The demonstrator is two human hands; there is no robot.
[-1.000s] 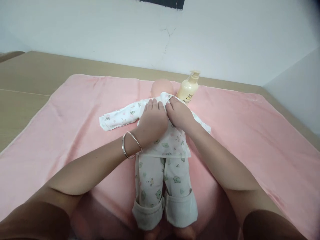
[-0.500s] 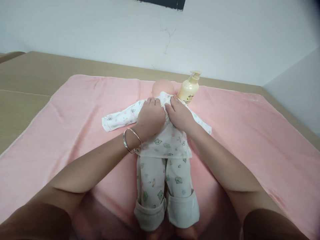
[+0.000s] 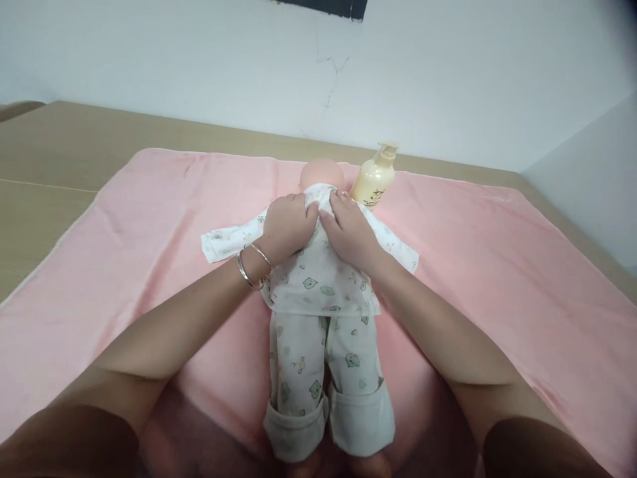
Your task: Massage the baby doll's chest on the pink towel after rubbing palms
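A baby doll lies stretched out in front of me, its bald head at the far end. It wears a white printed shirt and matching trousers with wide turned-up cuffs. My left hand, with silver bangles on the wrist, rests on the upper left of the shirt, fingers bent over the shoulder and thumb apart. Flat on the upper right of the shirt lies my right hand, its thumb pointing inward. The two thumbs nearly meet near the collar. No fabric shows pinched in either hand.
A pale yellow pump bottle stands to the right of the doll's head. Beneath everything a pink blanket covers much of a wooden table. A white wall rises behind the table.
My left hand has slid outward to the left over the shirt, and its fingers show less now. The right hand stays near the same spot on the shirt.
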